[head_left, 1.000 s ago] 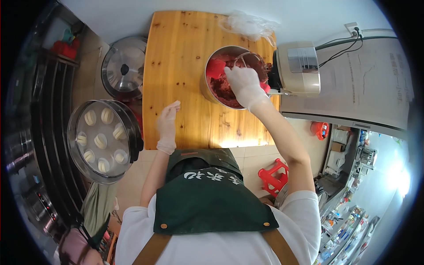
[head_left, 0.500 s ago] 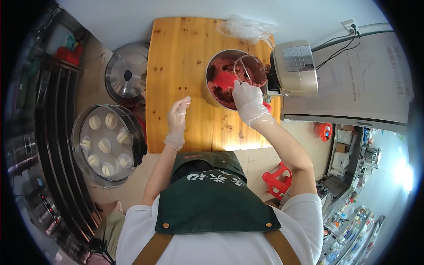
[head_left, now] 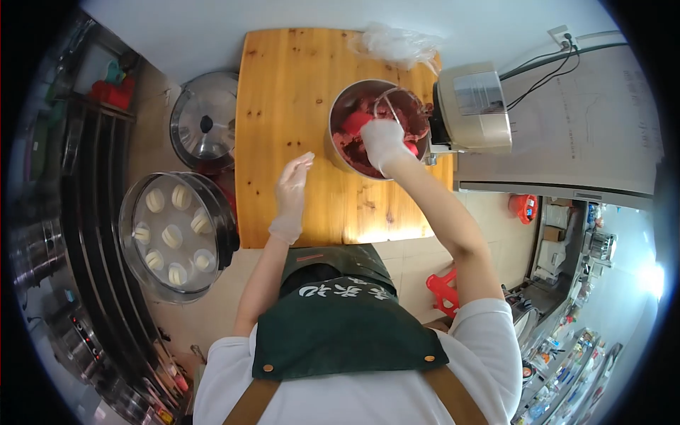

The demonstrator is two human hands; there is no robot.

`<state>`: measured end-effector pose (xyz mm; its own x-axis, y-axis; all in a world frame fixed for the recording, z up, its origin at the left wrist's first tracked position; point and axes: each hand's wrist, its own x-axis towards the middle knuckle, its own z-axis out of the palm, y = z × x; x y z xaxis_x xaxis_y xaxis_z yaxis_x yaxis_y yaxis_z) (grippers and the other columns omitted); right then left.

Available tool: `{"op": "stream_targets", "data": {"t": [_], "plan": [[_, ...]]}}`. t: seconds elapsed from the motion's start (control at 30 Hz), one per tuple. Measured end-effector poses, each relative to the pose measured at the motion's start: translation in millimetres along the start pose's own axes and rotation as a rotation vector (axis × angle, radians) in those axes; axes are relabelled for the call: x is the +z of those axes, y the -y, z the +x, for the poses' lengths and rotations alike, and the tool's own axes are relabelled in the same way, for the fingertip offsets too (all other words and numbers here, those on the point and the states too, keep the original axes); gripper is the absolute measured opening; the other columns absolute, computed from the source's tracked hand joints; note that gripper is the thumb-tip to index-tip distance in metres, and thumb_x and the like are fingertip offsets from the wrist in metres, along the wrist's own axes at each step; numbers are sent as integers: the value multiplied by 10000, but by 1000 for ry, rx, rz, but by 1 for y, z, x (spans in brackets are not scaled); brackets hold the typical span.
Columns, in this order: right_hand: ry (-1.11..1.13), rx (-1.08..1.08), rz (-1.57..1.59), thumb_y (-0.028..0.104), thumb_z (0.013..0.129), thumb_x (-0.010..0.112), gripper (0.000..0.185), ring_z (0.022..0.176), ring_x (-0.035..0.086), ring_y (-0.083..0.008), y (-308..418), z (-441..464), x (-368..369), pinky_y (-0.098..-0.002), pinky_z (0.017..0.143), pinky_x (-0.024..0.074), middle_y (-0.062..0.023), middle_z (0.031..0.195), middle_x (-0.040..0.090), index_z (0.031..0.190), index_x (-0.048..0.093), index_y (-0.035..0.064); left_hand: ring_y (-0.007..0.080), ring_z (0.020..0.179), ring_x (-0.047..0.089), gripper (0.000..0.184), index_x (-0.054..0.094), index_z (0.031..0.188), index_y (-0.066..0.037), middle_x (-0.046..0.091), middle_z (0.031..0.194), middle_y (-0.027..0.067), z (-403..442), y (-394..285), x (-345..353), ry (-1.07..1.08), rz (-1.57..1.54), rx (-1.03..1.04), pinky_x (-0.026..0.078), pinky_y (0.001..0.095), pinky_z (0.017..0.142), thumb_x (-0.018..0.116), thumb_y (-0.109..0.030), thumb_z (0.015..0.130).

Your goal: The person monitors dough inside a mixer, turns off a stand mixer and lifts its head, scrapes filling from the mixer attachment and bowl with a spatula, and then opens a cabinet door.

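My right hand, in a clear glove, is closed round a red spatula inside a steel mixing bowl. The spatula's blade rests in reddish minced filling, and a red handle end shows beyond the hand. Beside the hand, a wire-like mixer beater stands in the bowl, partly covered in filling. My left hand, gloved too, hovers over the wooden table left of the bowl. It holds nothing, with its fingers loosely stretched out.
A beige stand mixer adjoins the bowl on the right. Crumpled plastic bags lie at the table's back. To the left are a round tray of pale buns and a lidded steamer. A red stool stands on the floor at right.
My right hand has moved slightly left and away from me within the bowl, with the spatula. The left hand has shifted slightly right.
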<state>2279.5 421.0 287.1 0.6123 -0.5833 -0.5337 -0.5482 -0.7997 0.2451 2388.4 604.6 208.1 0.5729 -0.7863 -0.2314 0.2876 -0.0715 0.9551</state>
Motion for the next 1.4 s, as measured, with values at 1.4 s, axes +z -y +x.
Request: {"op": "stream_targets", "data": {"t": [1.4], "plan": [[-732,881,974,144,951,513,444,820,676,-357,9,-66,5,-353,768,506,-275,912,664,1389,485,81,149,1050,598,243,632,1133,21,652,1163,86,7,47,-69,94,-63,-35,455,280,967,510,-136,993]]}}
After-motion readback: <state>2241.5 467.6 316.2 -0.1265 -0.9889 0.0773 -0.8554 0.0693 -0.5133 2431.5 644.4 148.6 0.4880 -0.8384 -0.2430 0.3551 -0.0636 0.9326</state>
